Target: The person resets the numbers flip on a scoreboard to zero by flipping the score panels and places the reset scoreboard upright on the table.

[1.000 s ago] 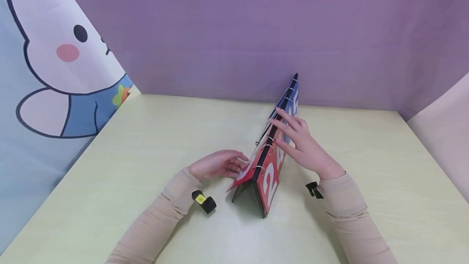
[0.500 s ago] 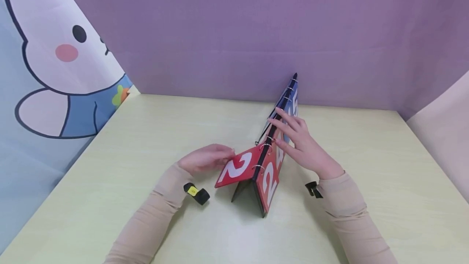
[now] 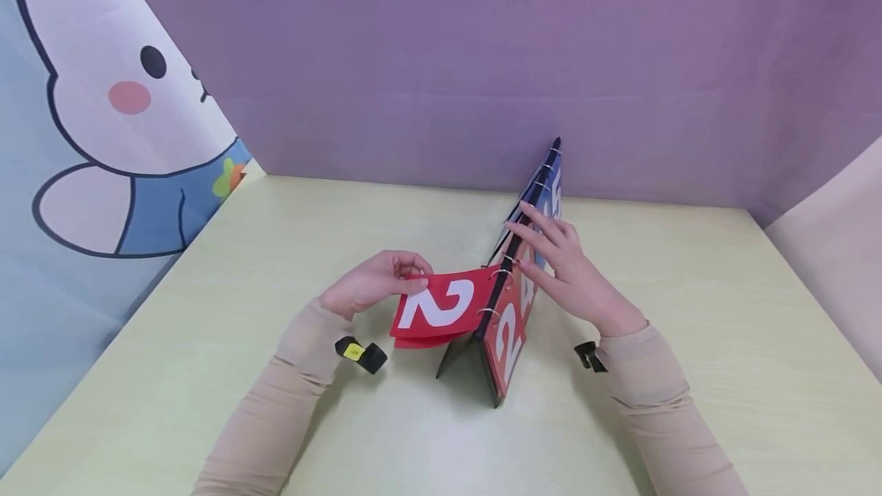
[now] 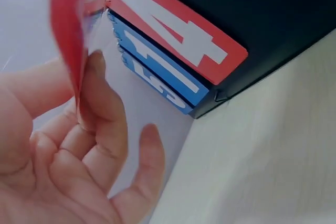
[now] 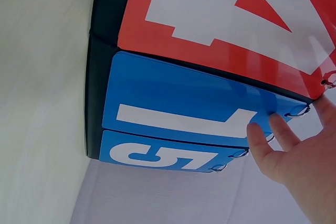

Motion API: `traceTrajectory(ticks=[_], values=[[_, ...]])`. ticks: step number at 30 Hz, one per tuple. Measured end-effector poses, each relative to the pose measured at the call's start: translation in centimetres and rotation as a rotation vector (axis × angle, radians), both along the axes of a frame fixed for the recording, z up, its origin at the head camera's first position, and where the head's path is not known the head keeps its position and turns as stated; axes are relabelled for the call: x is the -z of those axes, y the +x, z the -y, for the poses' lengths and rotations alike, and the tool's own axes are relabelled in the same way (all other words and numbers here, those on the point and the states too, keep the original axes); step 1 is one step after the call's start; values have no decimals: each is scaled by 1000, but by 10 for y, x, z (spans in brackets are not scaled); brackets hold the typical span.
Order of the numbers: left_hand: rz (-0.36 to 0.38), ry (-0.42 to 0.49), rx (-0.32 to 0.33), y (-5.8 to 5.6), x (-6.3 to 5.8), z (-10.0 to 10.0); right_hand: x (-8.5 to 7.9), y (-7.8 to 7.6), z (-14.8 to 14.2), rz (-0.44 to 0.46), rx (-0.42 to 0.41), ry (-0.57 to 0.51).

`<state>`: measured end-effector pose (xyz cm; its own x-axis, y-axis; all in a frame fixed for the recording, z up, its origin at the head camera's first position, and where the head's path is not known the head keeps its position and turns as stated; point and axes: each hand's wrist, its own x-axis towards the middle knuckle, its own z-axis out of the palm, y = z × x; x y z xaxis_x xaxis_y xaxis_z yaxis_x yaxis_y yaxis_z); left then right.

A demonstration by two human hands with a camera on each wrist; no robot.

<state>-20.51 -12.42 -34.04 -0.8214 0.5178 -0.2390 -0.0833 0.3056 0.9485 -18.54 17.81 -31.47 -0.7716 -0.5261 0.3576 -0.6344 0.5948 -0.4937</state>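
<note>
A flip scoreboard (image 3: 491, 305) stands like a tent on the table, with number cards on rings along its black spine. My left hand (image 3: 372, 282) pinches the outer edge of a red card with a white 2 (image 3: 444, 303), lifted out level from the near end; another red card edge shows under it. In the left wrist view, thumb and fingers grip the red card (image 4: 68, 30). My right hand (image 3: 568, 274) rests on the spine with fingers spread. Its fingertips touch near the blue 1 card (image 5: 184, 98), below the red 4 card (image 5: 220, 19) in the right wrist view.
The pale wooden table (image 3: 276, 228) runs back to a purple cloth wall (image 3: 441, 75). A blue curtain with a cartoon character (image 3: 89, 136) hangs at the left. Black wrist straps (image 3: 361, 354) hang at both sleeves. The scoreboard's far end lies close to the wall.
My left hand has moved left and up, swinging the red 2 card outward from the board's left side until it lies nearly level. The right hand has stayed in place.
</note>
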Motion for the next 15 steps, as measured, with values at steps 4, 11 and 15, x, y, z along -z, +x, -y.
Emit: traceTrajectory(ticks=[4, 11, 15], values=[[-20, -42, -18, 1, 2, -4, 0, 1, 0, 0, 1, -2], [-43, -76, -36, 3, 2, -7, -1, 2, 0, 3, 5, 7], [-95, -86, -50, 3, 3, -8, -2, 2, 0, 9, 9, 10]])
